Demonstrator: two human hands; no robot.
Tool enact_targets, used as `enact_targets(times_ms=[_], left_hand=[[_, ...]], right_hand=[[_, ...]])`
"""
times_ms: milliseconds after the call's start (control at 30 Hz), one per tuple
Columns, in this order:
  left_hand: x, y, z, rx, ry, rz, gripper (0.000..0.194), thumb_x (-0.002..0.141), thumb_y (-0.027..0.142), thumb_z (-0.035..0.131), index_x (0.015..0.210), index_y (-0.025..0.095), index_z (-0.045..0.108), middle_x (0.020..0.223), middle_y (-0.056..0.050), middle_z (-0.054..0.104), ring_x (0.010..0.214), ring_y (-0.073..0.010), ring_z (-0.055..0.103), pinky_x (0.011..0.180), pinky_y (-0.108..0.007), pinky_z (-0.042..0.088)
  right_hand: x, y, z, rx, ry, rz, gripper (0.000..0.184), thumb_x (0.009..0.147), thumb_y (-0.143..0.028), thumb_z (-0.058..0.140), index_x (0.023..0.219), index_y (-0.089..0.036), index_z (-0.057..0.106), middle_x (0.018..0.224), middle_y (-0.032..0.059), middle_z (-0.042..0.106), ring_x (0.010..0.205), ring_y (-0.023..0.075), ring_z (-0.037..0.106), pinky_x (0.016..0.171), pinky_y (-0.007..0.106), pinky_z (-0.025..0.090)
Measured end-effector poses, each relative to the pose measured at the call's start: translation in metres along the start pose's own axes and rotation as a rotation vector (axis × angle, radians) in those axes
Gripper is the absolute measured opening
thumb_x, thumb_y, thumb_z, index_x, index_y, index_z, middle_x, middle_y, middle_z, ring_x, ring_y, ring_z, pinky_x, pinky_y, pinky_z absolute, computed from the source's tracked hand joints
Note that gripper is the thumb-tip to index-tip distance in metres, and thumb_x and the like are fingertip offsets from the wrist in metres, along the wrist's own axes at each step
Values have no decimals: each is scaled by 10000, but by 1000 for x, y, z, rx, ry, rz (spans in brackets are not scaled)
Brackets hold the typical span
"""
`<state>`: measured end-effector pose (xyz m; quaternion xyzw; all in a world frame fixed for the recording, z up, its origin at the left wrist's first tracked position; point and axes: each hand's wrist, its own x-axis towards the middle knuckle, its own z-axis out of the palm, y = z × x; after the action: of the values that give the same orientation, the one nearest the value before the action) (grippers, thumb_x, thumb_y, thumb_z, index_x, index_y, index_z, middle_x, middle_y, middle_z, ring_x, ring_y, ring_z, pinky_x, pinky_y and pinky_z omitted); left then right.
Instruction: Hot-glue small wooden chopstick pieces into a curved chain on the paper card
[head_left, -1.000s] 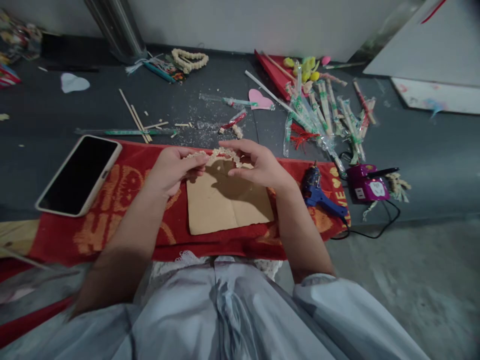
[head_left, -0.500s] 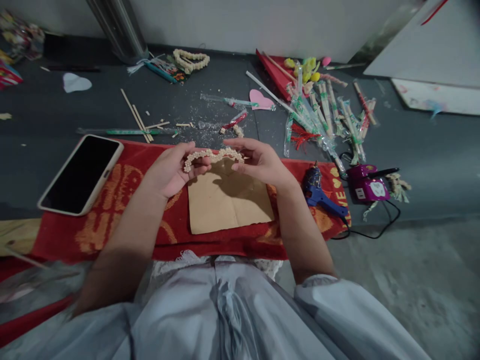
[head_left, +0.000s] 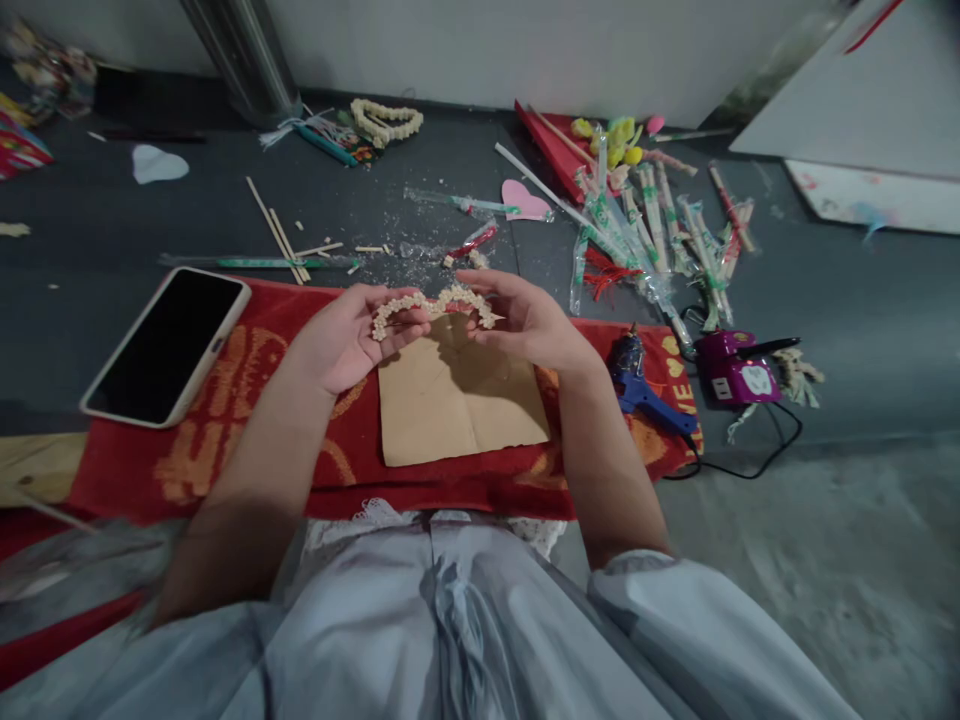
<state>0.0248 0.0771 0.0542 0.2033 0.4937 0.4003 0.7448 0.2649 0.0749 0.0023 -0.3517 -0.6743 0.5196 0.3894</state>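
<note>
A cream-coloured, double-arched strip [head_left: 454, 294] built from small chunky bits is raised above a creased tan sheet [head_left: 461, 415]. Its left end lies in my left hand [head_left: 341, 340], whose thumb and fingers curl about it. My right hand [head_left: 529, 318] grips the other end between thumb and fingers. Both arches curve upward and dip in the middle. Under the sheet lies a red and orange towel [head_left: 337, 490]. Beyond my fingers, loose cream bits [head_left: 476, 260] and white crumbs are scattered on the dark table.
A phone [head_left: 166, 345] rests at the left on the towel. Right of my right arm are a blue glue gun [head_left: 641, 385] and a purple box [head_left: 735, 370] with a cord. Wrapped sticks [head_left: 637, 230], a pink paper heart [head_left: 525, 200] and a cream heart-shaped frame [head_left: 386, 122] lie farther back.
The double-arched strip has tilted slightly, so both arches show more fully. My right hand has shifted a little to the right, still holding its end.
</note>
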Motion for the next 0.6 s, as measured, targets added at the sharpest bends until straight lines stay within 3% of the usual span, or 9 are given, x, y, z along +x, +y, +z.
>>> enact_targets(times_ms=[233,600], left_hand=[[1,1,-3,-9,-1,-35,343,1000,151,429,1182,41,699,723,-81,734,666,-149,729,709,-210,653],[-4,2,0,31,-2,-21,300,983,138,442,1134,39,682,726,-86,716,633,-131,696,629,-187,617]], right_hand=[[-1,-4,-3,11,-25,0,638,844,-481,865,1412,-257,679,1579,94,614,1384,275,639,1146,445,593],[-2,-9,-2,-12,27,57,704,760,-574,923,1352,-249,724,1508,104,680,1343,279,674,1165,471,575]])
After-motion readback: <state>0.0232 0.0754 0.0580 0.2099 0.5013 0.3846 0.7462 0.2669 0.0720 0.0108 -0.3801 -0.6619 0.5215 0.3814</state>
